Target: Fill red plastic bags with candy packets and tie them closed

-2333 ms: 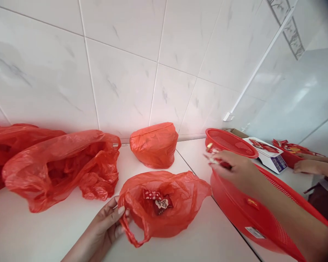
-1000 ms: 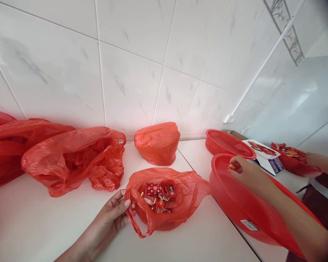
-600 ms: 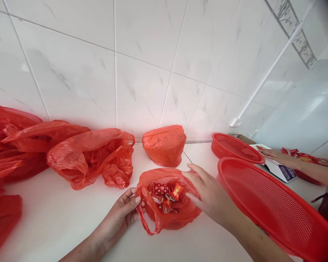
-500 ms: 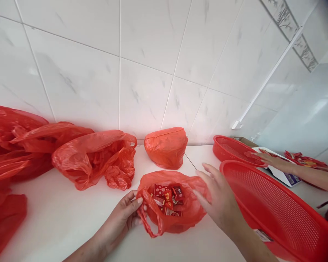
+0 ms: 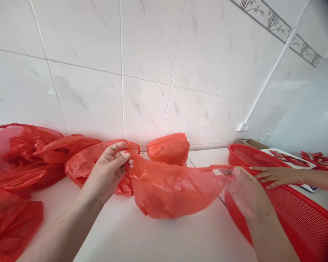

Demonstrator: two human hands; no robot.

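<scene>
A red plastic bag (image 5: pixel 177 193) is stretched sideways between my two hands, above the white table. My left hand (image 5: pixel 113 165) pinches its left handle between thumb and fingers. At the other end, my right hand (image 5: pixel 246 189), slightly blurred, is closed on the right handle. The bag sags in the middle, and its thin plastic hides the contents. Behind it, against the tiled wall, stands a bundled red package (image 5: pixel 169 148).
Several crumpled red bags (image 5: pixel 41 156) lie along the left. Two red plastic baskets (image 5: pixel 297 214) stand on the right, the nearer beside my right forearm. Another person's hand (image 5: pixel 281 177) reaches over them. Farther right are a cardboard box (image 5: pixel 253 143) and red packets (image 5: pixel 319 158).
Both hands have lifted the bag and pulled its handles apart; my right hand, open before, now grips one. The small packets inside are no longer visible. The other person's hand has moved nearer.
</scene>
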